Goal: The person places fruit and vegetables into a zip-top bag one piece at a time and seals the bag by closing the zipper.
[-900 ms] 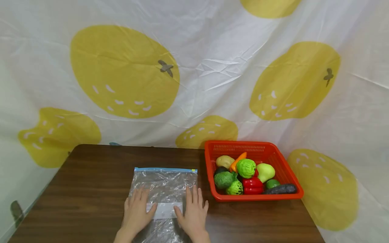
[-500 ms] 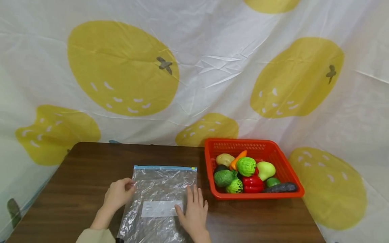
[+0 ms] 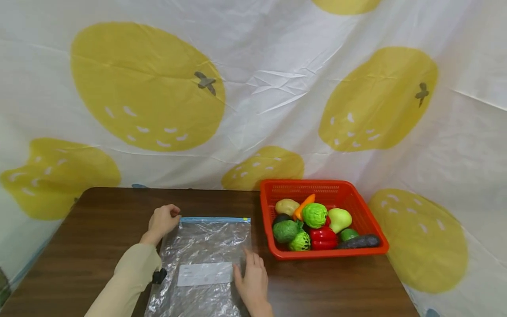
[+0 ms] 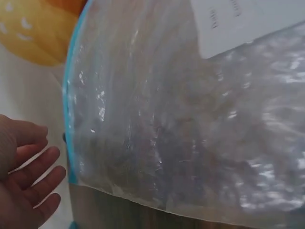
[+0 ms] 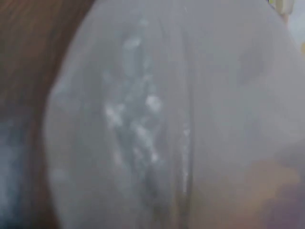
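Observation:
A clear plastic zipper bag lies flat on the table, with a blue zip strip along its far edge, a yellow slider at the strip's right end and a white label. By the strip's left end is my left hand; in the left wrist view its fingers bend loosely, apart from the strip, holding nothing. My right hand rests at the bag's right edge, fingers relaxed. Blurred clear plastic fills most of the right wrist view, where that hand is not visible.
A red plastic basket stands at the back right, holding several vegetables and fruits, among them a red pepper and an orange carrot. The dark wooden table ends at a lemon-print curtain.
My left hand has lifted off the bag's middle and moved out and forward to its far left corner. The right hand stays on the right side, shifting slightly nearer me.

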The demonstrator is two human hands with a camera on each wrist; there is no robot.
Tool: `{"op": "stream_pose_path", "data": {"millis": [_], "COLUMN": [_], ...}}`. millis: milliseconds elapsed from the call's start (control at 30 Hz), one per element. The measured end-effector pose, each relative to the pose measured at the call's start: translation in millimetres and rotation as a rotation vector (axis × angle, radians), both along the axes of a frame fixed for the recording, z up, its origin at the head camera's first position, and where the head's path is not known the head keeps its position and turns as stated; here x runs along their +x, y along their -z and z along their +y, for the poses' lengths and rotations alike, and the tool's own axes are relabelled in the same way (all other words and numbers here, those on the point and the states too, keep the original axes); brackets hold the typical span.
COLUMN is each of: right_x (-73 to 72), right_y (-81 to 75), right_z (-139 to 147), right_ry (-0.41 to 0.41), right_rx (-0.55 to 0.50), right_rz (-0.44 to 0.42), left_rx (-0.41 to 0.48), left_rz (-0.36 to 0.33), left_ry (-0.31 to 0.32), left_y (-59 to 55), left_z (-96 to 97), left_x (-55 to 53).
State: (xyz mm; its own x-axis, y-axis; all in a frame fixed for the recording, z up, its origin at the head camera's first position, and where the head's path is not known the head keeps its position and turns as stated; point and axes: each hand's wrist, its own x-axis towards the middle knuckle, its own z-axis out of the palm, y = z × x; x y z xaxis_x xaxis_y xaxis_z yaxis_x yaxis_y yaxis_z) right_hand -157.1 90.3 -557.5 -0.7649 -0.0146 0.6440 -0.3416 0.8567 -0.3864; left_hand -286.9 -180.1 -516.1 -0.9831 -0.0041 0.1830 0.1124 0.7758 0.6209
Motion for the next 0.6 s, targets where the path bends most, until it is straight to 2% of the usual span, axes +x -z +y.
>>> {"op": "stream_pose_path", "data": {"millis": [133,267,367,500,600], "right_x": [1.8,3.5,3.7,2.6,1.2], "right_y": [1.0,4.6,5.5,3.4,2.3], "right_z": [1.8,2.0,3.3,6.7,9.4], "right_ry": [0.002,0.001,0.008,0.022,0.028], "right_rx": [-0.009,-0.008,-0.002,0.003,0.004], "right_rz": [-0.022,-0.034,-0.029,-0.002,0.008], "left_rx": [-0.054,-0.092,-0.091,-0.076,-0.06], "left_rz": [-0.05,-0.125,-0.178,-0.2,-0.219], "left_ry": [0.063,0.129,0.142,0.152,0.178], "left_y": [6.2,7.8,8.1,2.6,-6.7], "left_z": [-3.0,-6.5,-7.3,-5.0,-1.6], "left_x": [-12.1,-15.5,-16.3,-19.0,-21.6]}}
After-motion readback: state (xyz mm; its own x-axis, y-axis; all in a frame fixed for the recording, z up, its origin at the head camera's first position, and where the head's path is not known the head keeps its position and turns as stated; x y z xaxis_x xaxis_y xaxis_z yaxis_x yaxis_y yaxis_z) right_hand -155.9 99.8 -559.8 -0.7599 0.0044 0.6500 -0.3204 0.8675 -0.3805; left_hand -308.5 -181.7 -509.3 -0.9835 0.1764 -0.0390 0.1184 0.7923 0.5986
